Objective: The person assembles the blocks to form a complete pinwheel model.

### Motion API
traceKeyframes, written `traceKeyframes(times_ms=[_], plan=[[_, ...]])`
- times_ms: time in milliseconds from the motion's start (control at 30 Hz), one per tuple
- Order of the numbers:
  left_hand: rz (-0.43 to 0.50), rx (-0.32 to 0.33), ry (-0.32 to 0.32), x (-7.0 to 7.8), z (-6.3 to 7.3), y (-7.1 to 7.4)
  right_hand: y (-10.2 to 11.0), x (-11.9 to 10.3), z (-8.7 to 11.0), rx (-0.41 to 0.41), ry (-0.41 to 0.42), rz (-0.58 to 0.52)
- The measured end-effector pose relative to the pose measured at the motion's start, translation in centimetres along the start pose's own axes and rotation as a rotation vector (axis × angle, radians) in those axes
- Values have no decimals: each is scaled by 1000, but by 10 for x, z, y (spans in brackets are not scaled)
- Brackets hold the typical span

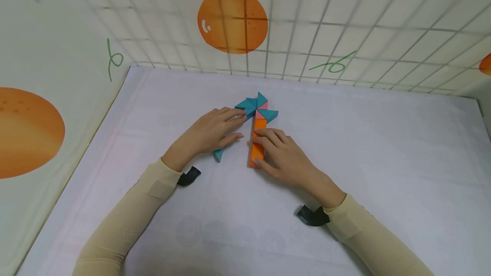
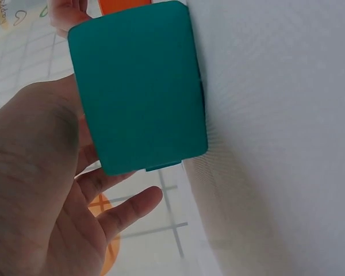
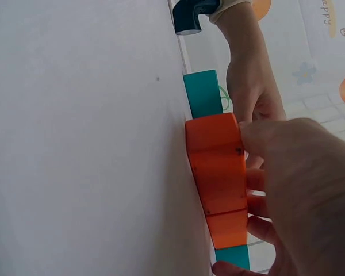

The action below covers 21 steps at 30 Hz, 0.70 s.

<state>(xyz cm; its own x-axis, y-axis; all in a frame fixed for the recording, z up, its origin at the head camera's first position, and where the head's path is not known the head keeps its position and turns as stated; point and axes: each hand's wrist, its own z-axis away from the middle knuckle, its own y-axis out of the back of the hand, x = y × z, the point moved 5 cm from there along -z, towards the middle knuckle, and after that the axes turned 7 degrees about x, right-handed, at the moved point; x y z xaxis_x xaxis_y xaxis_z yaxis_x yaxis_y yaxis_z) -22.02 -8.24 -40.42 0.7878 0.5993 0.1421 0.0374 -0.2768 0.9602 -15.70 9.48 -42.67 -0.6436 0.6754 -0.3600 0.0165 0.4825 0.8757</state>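
On the white cloth lies a pinwheel shape of teal triangular blocks [image 1: 261,98] and pink triangular blocks [image 1: 260,114]. A strip of orange blocks [image 1: 258,150] runs from it toward me. My left hand [image 1: 212,130] touches the teal blocks on the pinwheel's left side with nearly straight fingers. Under that hand's near side lies a loose teal triangular block [image 1: 218,156], partly hidden; the left wrist view shows its flat face [image 2: 138,86] close up. My right hand [image 1: 285,154] holds the orange strip, fingers bent over it and thumb at its near end.
A white cloth [image 1: 364,152] covers the table. Behind it stands a printed back panel [image 1: 299,20] with a grid and an orange fruit; another printed panel [image 1: 46,46] is on the left. Black wrist mounts [image 1: 189,176] sit under both wrists.
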Motion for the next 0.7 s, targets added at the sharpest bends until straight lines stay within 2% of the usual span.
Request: traceKeyframes(times_ms=[700], plan=[[30, -6, 10, -2, 1, -1, -1, -1, -1, -7, -9, 1]])
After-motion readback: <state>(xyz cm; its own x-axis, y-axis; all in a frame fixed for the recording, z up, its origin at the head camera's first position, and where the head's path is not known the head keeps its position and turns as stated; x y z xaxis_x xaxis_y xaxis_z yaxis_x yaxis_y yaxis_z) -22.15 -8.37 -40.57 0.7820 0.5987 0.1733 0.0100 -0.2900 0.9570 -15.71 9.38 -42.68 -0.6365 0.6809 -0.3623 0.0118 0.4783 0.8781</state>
